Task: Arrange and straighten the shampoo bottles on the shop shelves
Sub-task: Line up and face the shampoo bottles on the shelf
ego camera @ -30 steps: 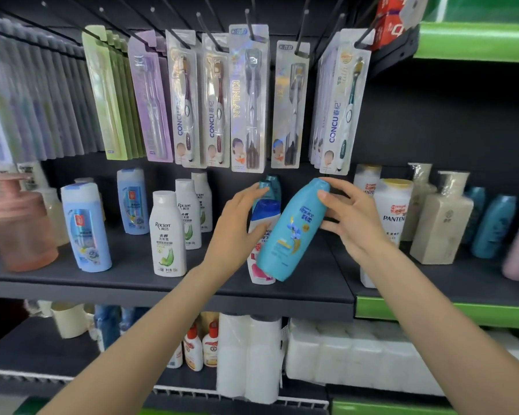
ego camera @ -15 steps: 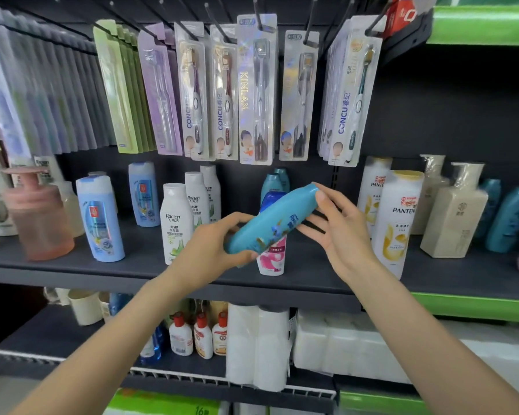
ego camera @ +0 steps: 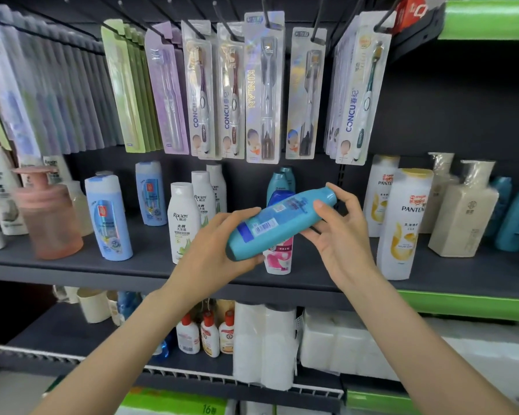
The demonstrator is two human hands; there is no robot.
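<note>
Shelf (ego camera: 72,266), dark grey, spans the view and carries the shampoo stock in loose front-to-back files, labels turned outward so a shopper can read them; toothbrush packs (ego camera: 262,88) hang from pegs above it, clear of the bottle tops. Pink pump bottle (ego camera: 50,214) sits at far left near the front edge. Pantene bottle (ego camera: 403,223), white with a yellow cap, stands upright to the right of the hands, a second of its kind behind it. Racien bottles (ego camera: 183,220), white, stand in a file of three left of centre. Pink-and-white bottle (ego camera: 279,253) stands at the shelf front directly behind the lifted one, two teal caps further back in that file. Teal shampoo bottle (ego camera: 277,223) is off the shelf, in the air in front of that file, lying near horizontal with the barcode side up and its dark end toward the person. Left hand (ego camera: 219,256) cups the lower end from beneath, fingers curled round it, presumably to bear the weight. Right hand (ego camera: 339,232) pinches the upper end between thumb and fingers, a grip suited to turning it. Judgement: bottle is being checked or re-oriented before standing it label-forward in its file; not yet replaced
</note>
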